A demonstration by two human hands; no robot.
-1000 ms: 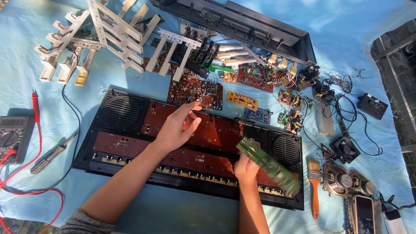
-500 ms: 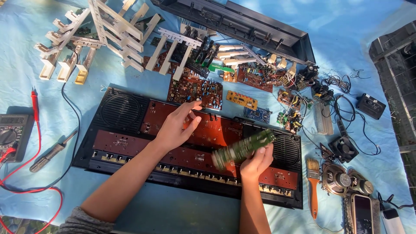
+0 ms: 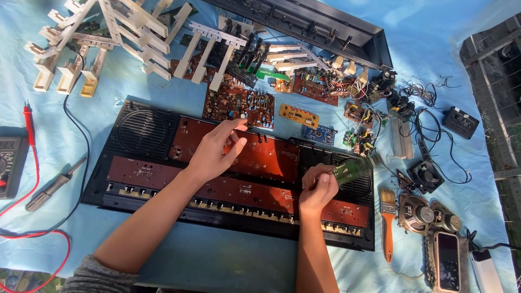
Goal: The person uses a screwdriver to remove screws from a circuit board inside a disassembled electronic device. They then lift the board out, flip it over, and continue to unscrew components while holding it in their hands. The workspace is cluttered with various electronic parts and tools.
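both hands work: left hand (image 3: 214,149) spread on red board (image 3: 260,157), right hand (image 3: 317,190) pinching green board (image 3: 353,169).

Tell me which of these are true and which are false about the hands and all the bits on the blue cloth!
1. The right hand holds a green circuit board. True.
2. The left hand holds the paintbrush. False: the paintbrush lies on the blue cloth to the right of the black keyboard case, and no hand touches it.
3. The left hand rests on the red-brown boards inside the case. True.
4. The soldering iron lies to the right of the case. False: the soldering iron lies to its left.
5. White key pieces are piled at the top left. True.
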